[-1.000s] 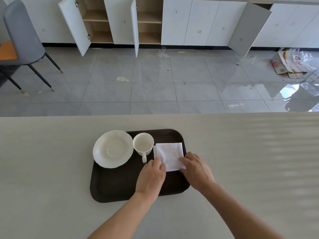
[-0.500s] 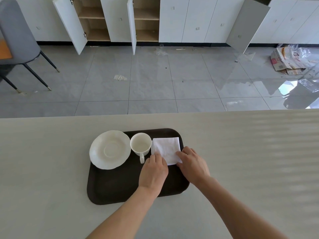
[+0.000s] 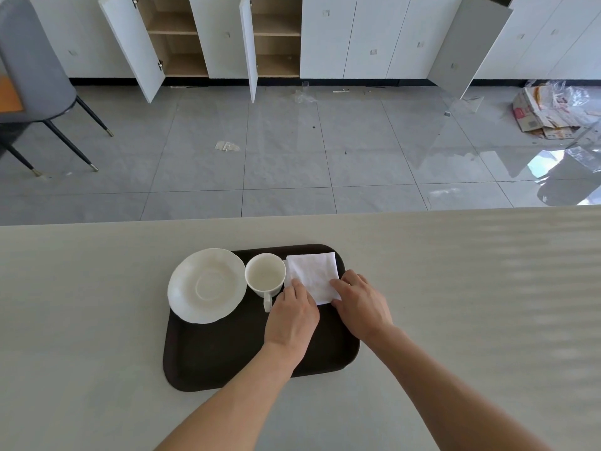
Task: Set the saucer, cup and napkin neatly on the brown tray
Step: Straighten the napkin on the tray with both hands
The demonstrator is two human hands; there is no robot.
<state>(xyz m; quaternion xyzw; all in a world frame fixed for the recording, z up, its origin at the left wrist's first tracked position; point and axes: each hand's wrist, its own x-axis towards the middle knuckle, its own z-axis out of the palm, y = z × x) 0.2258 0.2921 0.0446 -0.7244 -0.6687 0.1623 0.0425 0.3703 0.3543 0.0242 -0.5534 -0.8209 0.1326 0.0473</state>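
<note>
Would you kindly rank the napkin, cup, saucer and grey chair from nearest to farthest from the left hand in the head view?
From the left hand:
1. Napkin: under its fingertips, on the tray's far right.
2. Cup: just left, handle beside the hand.
3. Saucer: further left, overhanging the tray edge.
4. Grey chair: far left, across the floor.

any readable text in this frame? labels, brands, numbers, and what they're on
None can be read.
Cardboard boxes on the floor, far right: red and orange print, too small and blurred to read.
Saucer, cup, napkin and brown tray: no print or marks visible.
Cabinet doors: only small handles, no labels.
</note>
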